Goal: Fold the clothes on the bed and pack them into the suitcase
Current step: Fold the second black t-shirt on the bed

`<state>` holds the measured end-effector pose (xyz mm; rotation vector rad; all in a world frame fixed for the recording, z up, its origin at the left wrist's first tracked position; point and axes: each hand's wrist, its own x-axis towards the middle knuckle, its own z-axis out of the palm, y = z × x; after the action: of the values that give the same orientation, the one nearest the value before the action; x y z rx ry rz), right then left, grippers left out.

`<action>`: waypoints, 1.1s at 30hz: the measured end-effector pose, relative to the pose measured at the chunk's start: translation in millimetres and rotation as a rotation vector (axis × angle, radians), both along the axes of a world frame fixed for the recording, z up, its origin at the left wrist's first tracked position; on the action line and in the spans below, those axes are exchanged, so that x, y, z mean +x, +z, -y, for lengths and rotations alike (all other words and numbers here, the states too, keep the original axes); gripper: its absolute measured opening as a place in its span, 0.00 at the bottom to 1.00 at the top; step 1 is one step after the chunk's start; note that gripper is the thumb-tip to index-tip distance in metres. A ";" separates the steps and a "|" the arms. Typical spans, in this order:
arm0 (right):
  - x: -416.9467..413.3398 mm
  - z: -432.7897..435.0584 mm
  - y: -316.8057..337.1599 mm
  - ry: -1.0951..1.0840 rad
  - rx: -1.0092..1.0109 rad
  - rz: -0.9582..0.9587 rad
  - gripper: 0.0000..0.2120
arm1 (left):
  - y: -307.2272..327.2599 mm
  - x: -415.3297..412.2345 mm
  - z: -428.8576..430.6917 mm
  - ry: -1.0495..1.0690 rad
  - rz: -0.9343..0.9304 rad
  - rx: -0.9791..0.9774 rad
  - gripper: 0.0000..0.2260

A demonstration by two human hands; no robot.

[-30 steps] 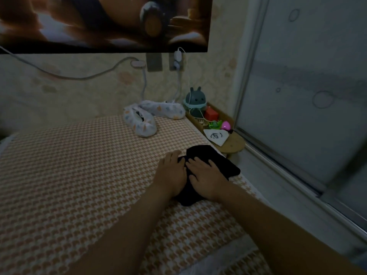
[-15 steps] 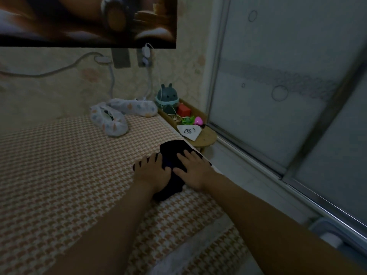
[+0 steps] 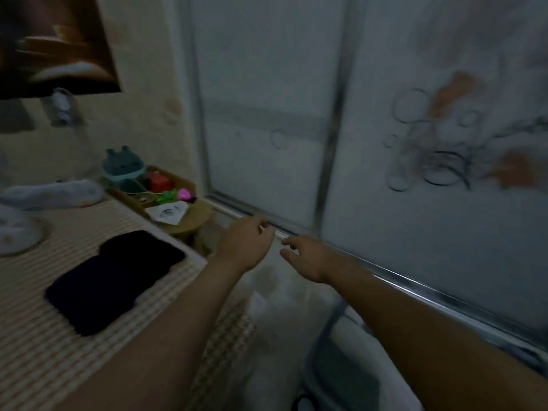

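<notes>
Lifted rightward off folded garment (image 3: 115, 277), left hand (image 3: 246, 247) and right hand (image 3: 305, 259) show grips apart.

Suitcase (image 3: 338, 372), perhaps — blurred; edge-cropped

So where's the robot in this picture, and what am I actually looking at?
There is no robot here. A person wears a wide-angle camera on the head, so the single picture looks forward and down along their own arms. The left hand and the right hand hover over the floor between the bed and a frosted sliding door. Both hands are relaxed and hold nothing. On the bed's checked cover lies a folded black garment, touched by neither hand. Beside the bed stands a small wooden table with a teal toy and a red cube on it. The grey-blue shape at the bottom edge may be the suitcase, but it is too blurred to say.
</notes>
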<state>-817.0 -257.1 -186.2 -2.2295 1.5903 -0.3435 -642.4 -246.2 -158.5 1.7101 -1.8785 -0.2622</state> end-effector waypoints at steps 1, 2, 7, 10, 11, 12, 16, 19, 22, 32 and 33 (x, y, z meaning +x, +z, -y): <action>-32.3 -1.5 -5.9 -0.057 0.018 0.015 0.21 | -6.3 -33.0 4.2 -0.059 -0.015 0.029 0.13; -65.2 -4.2 -14.1 -0.111 0.036 0.016 0.20 | -14.2 -66.6 7.1 -0.120 -0.021 0.060 0.13; -228.3 -29.5 -75.2 -0.354 0.183 -0.053 0.17 | -76.3 -231.0 17.0 -0.418 0.045 0.246 0.09; -307.1 -53.7 -117.3 -0.492 0.287 -0.080 0.17 | -125.9 -314.8 18.4 -0.595 0.135 0.363 0.08; -329.2 -62.7 -131.3 -0.534 0.317 -0.083 0.17 | -140.8 -338.8 16.2 -0.659 0.154 0.388 0.11; -349.6 -71.5 -146.6 -0.570 0.329 -0.056 0.16 | -157.0 -362.5 14.0 -0.714 0.169 0.416 0.13; -419.5 -87.3 -216.4 -0.682 0.360 -0.027 0.25 | -224.6 -437.7 2.0 -0.858 0.234 0.562 0.26; -460.2 -102.5 -273.3 -0.750 0.524 -0.018 0.19 | -284.8 -474.2 -5.6 -0.933 0.359 0.615 0.31; -479.9 -131.2 -325.2 -0.859 0.658 -0.004 0.24 | -340.6 -493.9 -15.4 -0.983 0.478 0.532 0.36; -451.5 -146.3 -408.7 -1.351 0.622 0.194 0.46 | -409.2 -487.7 -24.1 -0.875 0.052 0.352 0.32; -447.9 -143.8 -411.4 -1.399 0.607 0.190 0.46 | -412.8 -487.0 -23.1 -0.858 -0.005 0.365 0.30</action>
<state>-1264.9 -113.3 -597.7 -0.3932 2.4269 -0.3169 -1129.4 -223.0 -571.4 0.9777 -2.5785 -0.9803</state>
